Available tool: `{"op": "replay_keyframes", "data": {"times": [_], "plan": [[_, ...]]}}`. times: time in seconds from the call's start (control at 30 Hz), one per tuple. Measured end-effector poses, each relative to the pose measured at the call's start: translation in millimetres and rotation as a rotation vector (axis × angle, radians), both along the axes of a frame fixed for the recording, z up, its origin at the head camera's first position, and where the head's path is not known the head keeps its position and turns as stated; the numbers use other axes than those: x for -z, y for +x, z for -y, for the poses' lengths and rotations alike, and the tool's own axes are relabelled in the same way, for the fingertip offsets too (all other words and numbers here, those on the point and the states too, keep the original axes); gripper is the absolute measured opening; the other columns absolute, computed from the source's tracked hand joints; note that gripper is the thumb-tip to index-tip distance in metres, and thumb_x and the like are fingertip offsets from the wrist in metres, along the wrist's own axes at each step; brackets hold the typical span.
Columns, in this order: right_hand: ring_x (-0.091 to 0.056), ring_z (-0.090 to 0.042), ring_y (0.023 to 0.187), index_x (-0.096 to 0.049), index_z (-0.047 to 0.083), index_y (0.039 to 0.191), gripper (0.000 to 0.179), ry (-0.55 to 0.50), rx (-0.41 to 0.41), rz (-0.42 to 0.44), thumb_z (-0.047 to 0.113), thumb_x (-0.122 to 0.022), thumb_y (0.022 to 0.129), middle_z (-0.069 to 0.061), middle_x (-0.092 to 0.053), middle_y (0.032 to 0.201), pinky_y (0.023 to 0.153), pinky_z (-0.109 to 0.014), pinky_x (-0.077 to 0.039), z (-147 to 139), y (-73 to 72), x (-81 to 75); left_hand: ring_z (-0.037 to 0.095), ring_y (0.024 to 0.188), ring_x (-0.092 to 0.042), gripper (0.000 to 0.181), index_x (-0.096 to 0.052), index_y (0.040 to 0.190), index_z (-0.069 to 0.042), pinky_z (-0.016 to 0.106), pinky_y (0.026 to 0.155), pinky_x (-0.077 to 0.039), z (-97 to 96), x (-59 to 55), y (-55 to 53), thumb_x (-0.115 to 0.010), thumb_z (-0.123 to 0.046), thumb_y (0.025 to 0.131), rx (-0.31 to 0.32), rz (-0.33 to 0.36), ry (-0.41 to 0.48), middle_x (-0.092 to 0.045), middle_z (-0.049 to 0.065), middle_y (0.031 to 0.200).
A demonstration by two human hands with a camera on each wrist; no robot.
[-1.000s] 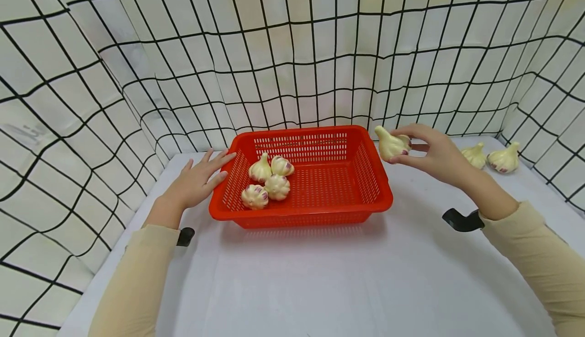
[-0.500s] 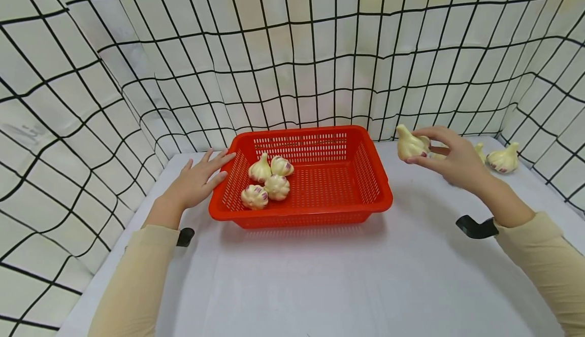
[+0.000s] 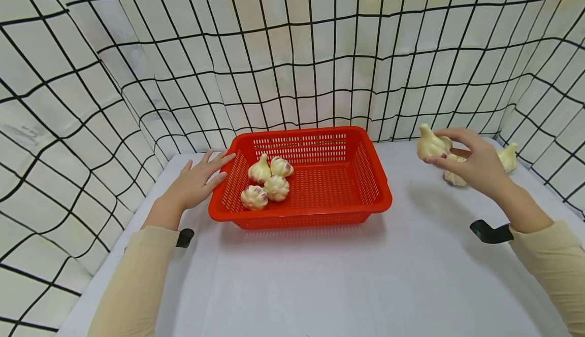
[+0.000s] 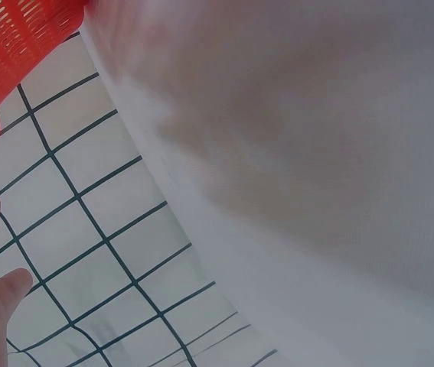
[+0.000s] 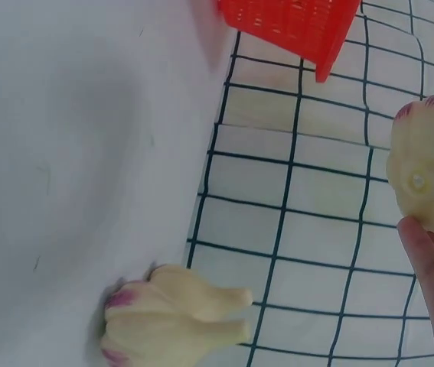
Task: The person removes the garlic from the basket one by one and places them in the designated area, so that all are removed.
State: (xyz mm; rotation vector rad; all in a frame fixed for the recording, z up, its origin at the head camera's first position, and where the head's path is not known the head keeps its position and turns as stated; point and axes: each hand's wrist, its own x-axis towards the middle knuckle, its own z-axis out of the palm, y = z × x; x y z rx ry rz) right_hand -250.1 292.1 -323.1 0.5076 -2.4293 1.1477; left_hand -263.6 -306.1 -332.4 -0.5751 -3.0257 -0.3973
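My right hand (image 3: 480, 162) pinches a garlic bulb (image 3: 431, 145) between thumb and fingers, its stem pointing up, in the air to the right of the red basket (image 3: 311, 216). In the right wrist view the held garlic bulb (image 5: 427, 172) shows its underside, with fingertips at its edge. Behind and below that hand lie a garlic bulb (image 3: 454, 174) and, farther right, another garlic bulb (image 3: 509, 158), both partly hidden by the hand. My left hand (image 3: 194, 179) rests with spread fingers at the basket's left rim. Several garlic bulbs (image 3: 277, 188) sit in the basket's left part.
The basket stands on a white-covered table (image 3: 292, 281). White walls with a black grid net (image 3: 320, 73) enclose the table at the back and both sides. The right wrist view shows garlic bulbs (image 5: 167, 325) lying close together near the table's back edge.
My right hand has moved right, away from the basket, still holding its garlic bulb. It uncovers one bulb on the table and now covers another. The left hand stays in place.
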Motion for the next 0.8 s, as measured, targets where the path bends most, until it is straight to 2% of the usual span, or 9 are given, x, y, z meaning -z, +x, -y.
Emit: {"op": "replay_keyframes", "data": {"times": [0.07,0.3,0.53,0.8], "plan": [[-0.05,0.001,0.108,-0.061,-0.001,0.134,0.06,-0.009,0.01,0.0,0.001,-0.087,0.081,0.015,-0.055,0.12,0.086,-0.002,-0.044,-4.6,0.5,1.9,0.046,0.154,-0.006,0.065,-0.029,0.163,-0.02,0.073,0.116,0.002,-0.1,-0.3,0.3,-0.035,-0.054,0.108,0.0,0.001,-0.001,-0.019,0.014,0.169],[-0.048,0.0,0.108,-0.059,-0.002,0.137,0.06,-0.014,0.087,0.008,0.004,-0.086,0.083,0.012,-0.051,0.124,0.086,0.0,-0.042,-21.2,2.0,7.7,0.045,0.154,-0.006,0.065,-0.028,0.164,-0.02,0.073,0.116,0.002,-1.6,-1.5,0.8,-0.036,-0.053,0.108,0.001,0.008,-0.01,-0.018,0.013,0.17],[-0.046,0.004,0.111,-0.058,-0.002,0.137,0.061,-0.022,0.12,0.001,0.004,-0.086,0.084,0.021,-0.049,0.122,0.086,0.0,-0.042,-36.1,1.1,13.1,0.045,0.154,-0.005,0.067,-0.028,0.164,-0.02,0.073,0.116,0.003,-0.2,-0.1,-0.4,-0.034,-0.055,0.107,-0.001,0.006,-0.008,-0.018,0.013,0.17],[-0.042,0.006,0.112,-0.057,-0.003,0.14,0.062,-0.012,0.163,-0.002,0.005,-0.085,0.084,0.022,-0.046,0.121,0.085,0.002,-0.04,-53.6,1.7,16.8,0.046,0.154,-0.005,0.067,-0.028,0.164,-0.02,0.073,0.116,0.003,-0.8,-1.0,-0.4,-0.034,-0.055,0.107,0.004,0.012,-0.003,-0.017,0.013,0.17]]}}
